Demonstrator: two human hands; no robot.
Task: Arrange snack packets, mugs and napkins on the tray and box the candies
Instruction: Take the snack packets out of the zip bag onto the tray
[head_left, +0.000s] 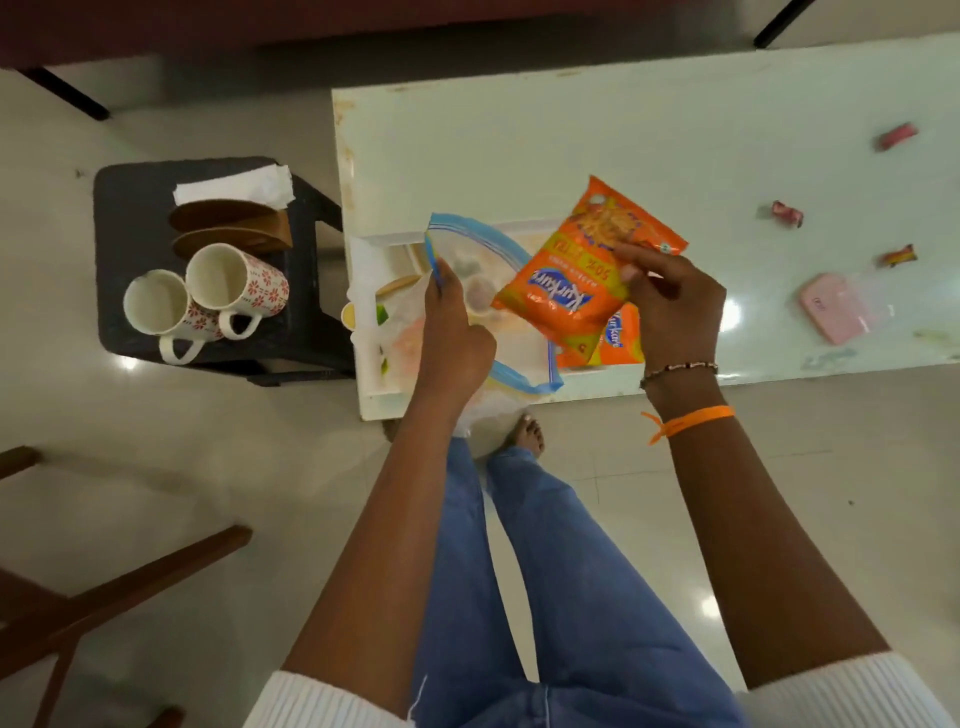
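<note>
Orange snack packet (582, 270) sat in your right hand (675, 306), fingers pinching its upper right edge, held tilted over the white tray (374, 400). Your left hand (452, 332) gripped the blue zip rim of a clear zip bag (498, 244), mouth held open above the tray, w/ pale items inside, too blurred to name. A 2nd orange packet (621, 343) lay on the tray's right end, partly under the held one. Tray sat at the near-left corner of the table (623, 130). Further right on the table: 3 wrapped candies (787, 213), well apart, and a pink box (836, 306). Left of the table, a dark stool (130, 208) carried 2 mugs (223, 291) lying on their sides, touching, plus white napkins (234, 187) in a brown holder (234, 223).
</note>
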